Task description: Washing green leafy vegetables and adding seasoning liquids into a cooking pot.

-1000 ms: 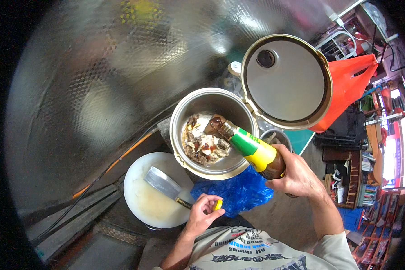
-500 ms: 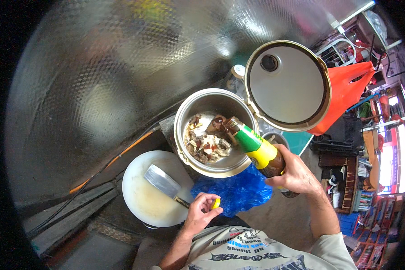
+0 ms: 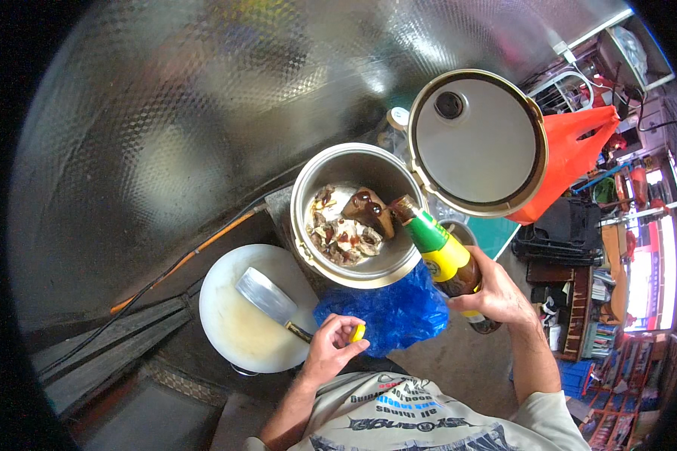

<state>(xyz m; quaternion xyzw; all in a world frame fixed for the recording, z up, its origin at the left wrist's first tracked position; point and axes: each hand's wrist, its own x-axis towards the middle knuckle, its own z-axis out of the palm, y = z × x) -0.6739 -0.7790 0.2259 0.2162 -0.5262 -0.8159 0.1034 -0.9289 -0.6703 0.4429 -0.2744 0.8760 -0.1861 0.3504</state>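
Observation:
A brown glass bottle (image 3: 445, 263) with a green and yellow label is gripped in my right hand (image 3: 495, 289), its open neck tilted over the right rim of a metal cooker pot (image 3: 299, 197). Inside the pot lie chunks of meat (image 3: 346, 234) with dark brown sauce on them. The pot's round hinged lid (image 3: 478, 143) stands raised behind it on the right. My left hand (image 3: 331, 347) pinches a small yellow cap (image 3: 358, 332). Beside that hand, a cleaver (image 3: 267, 295) rests on a round white cutting board (image 3: 222, 323), its handle partly hidden by my fingers.
A crumpled blue plastic bag (image 3: 391, 316) lies between the pot and me. A red plastic bag (image 3: 560, 158) hangs behind the lid. Textured metallic sheeting (image 3: 165, 135) covers the far left. A black cable (image 3: 180, 263) runs along its lower edge. Cluttered shelves (image 3: 617, 391) stand at right.
The bottle has shifted right, its mouth drawing back from over the pot's middle toward the rim. More dark sauce shows on the meat. My left hand still holds the cap.

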